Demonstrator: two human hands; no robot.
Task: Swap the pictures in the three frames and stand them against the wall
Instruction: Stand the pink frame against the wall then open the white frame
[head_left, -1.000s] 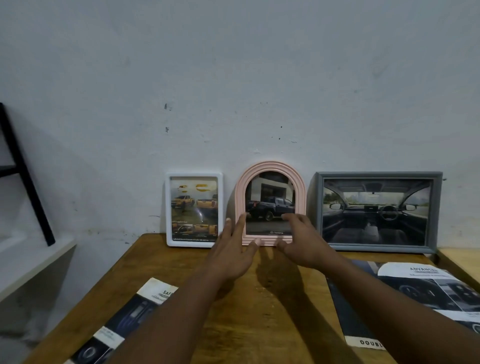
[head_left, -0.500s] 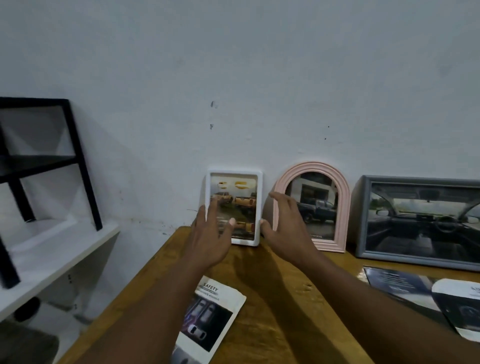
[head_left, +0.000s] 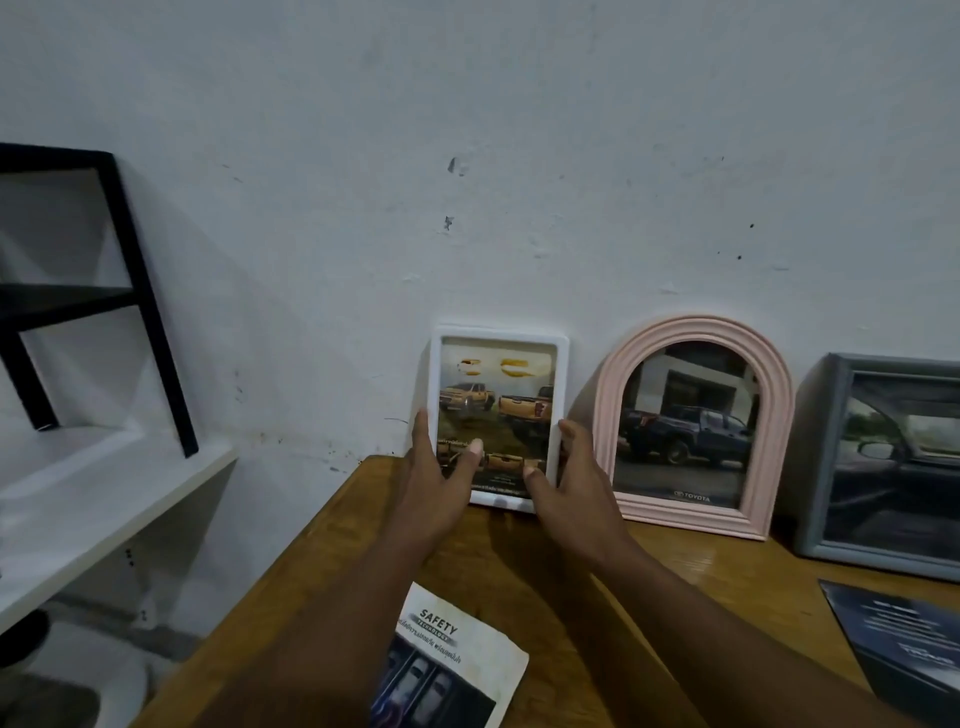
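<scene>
Three frames stand against the white wall at the back of a wooden table (head_left: 332, 545). The white frame (head_left: 498, 335), with a picture of yellow pickup trucks, is on the left. My left hand (head_left: 441, 483) holds its left edge, thumb on the glass. My right hand (head_left: 571, 483) holds its right edge, thumb on the lower front. To the right stands the pink arched frame (head_left: 605, 415), showing a dark pickup. The grey frame (head_left: 813, 467), with a car interior, is cut off at the right edge.
A brochure marked SAFETY (head_left: 457, 660) lies at the table's near edge between my forearms. A dark brochure (head_left: 904, 649) lies at the right. Left of the table is a white shelf (head_left: 104, 493) with a black metal stand (head_left: 156, 338) on it.
Both hands left the pink arched frame and moved left to the white frame, which they now hold by its sides. My view turned left with them.
</scene>
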